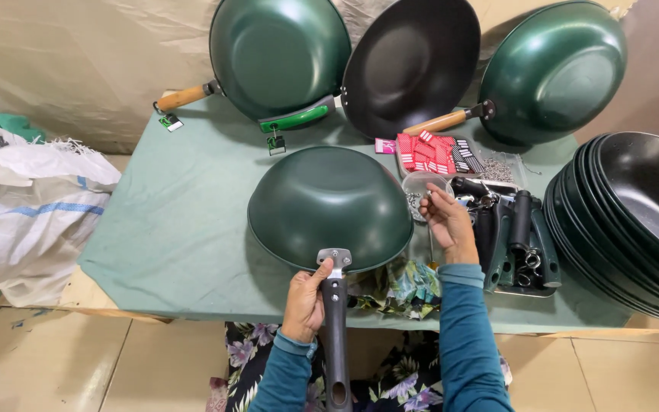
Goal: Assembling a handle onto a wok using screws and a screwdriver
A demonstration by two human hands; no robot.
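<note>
Far left, off the table edge: white woven sack (28, 206) on the floor. Green-covered table (184, 221) runs across the middle.

Back row leaning on the wall: green wok with wooden handle (276, 53), black wok with green handle (413, 65), another green wok with wooden handle (554, 72).

Table centre: green wok (329, 206) upside down, metal bracket (334, 258) at its near rim. Left hand (304, 304) closed around the long black handle (335, 336), thumb up at the bracket; handle butts against the bracket and runs down toward the person.

Just right of the wok: right hand (448, 221) raised over a clear plastic tub of small metal fasteners (419, 191), fingertips pinched together. Something small may be in the pinch, can't tell what. Behind it, red-and-white tags in a tray (429, 152).

Right of the hand: tray of black handles (516, 240) with metal rings at the front.

Far right: stack of black woks (634, 221), nested, tilted.

Bottom: blue sleeves, floral cloth (398, 290) at the table edge between the arms.
</note>
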